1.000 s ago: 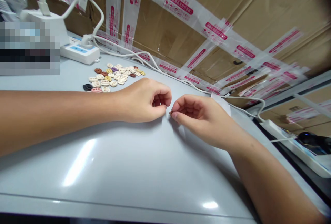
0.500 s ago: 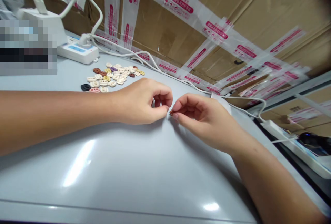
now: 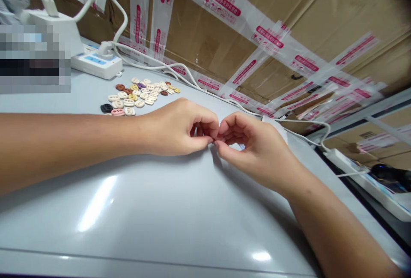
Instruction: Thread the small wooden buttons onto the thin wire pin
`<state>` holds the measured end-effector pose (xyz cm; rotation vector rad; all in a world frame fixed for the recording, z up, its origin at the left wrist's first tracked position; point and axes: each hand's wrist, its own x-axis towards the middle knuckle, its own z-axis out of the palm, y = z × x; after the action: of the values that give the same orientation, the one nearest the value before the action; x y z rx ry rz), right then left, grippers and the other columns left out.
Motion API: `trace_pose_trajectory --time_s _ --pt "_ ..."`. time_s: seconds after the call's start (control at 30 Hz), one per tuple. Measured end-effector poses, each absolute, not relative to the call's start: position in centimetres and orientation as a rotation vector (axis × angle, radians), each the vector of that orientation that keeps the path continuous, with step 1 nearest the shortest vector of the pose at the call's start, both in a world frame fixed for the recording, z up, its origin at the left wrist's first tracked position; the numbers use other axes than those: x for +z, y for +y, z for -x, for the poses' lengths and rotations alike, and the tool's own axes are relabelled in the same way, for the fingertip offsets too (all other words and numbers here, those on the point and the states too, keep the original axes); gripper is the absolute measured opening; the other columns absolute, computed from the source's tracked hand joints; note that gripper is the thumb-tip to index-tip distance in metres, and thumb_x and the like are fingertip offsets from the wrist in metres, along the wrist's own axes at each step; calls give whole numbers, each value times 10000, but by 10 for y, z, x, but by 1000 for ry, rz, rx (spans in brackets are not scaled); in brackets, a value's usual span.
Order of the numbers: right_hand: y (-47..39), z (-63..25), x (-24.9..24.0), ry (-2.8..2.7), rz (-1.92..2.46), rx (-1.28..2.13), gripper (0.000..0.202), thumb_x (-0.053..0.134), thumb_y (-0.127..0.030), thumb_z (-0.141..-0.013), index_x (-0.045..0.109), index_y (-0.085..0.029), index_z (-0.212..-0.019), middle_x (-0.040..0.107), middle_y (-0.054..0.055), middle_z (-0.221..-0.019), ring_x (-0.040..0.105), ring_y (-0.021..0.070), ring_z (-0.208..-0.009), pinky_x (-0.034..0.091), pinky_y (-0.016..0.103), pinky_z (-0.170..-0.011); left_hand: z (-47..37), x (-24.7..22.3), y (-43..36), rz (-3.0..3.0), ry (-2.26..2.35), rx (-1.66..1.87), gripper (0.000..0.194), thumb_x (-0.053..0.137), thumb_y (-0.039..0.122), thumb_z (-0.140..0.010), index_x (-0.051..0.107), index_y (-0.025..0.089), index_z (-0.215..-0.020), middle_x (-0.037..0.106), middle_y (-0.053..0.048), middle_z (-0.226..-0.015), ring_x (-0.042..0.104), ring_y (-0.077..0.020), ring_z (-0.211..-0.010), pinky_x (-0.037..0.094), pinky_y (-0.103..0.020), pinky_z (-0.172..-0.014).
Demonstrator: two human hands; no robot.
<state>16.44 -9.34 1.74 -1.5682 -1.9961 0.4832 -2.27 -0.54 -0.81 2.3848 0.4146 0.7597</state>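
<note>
Bare fingertips — now touching

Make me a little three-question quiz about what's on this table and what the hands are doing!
1. True or false: the left hand and the right hand meet at their fingertips.
2. The pile of small buttons lies: A) beyond the left forearm, B) under the right wrist, C) at the table's near edge.
3. Fill in: the white cable along the cardboard wall starts at the white ______ at the back left.

Key: 1 true; 2 A; 3 power strip.
</note>
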Motion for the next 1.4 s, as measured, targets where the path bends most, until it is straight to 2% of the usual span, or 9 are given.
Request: trace_pose_trajectory --time_s 0.13,0.23,0.53,1.0,1.4 --pt "-90 -166 14 -1940 1552 496 116 691 -173 -803 655 -189 -912 715 15 -880 663 143 -775 533 264 -721 22 -8 -3 -2312 487 774 168 592 147 -759 744 186 -818 699 43 -699 611 -98 -648 405 -199 -555" --pt "-86 -169 9 -1896 1547 553 95 698 -222 -828 700 -185 -915 729 20 -874 666 146 -765 516 258 -680 21 -7 -2 -2248 554 781 143 600 171 -758 737 181 -799 703 45 -691 615 -99 -643 414 -192 -551" --pt "-83 -168 1 -1848 1591 629 100 680 -210 -813 764 -176 -855 749 13 -794 646 137 -701 471 239 -625 22 -10 -1 -2399 554 749 170 594 153 -741 759 190 -766 694 50 -649 601 -84 -594 399 -186 -536" --pt "-83 -168 -8 -1830 1592 579 95 671 -209 -780 760 -185 -803 724 8 -732 597 123 -638 440 229 -572 23 -11 1 -2428 634 648 206 591 172 -712 785 223 -760 703 58 -618 609 -88 -557 383 -181 -506" --pt "-82 -167 -8 -1822 1580 581 103 663 -166 -741 762 -178 -768 708 -1 -691 594 118 -622 445 229 -577 20 -10 2 -2454 600 610 186 589 147 -696 765 206 -722 698 57 -614 609 -85 -556 390 -172 -513"
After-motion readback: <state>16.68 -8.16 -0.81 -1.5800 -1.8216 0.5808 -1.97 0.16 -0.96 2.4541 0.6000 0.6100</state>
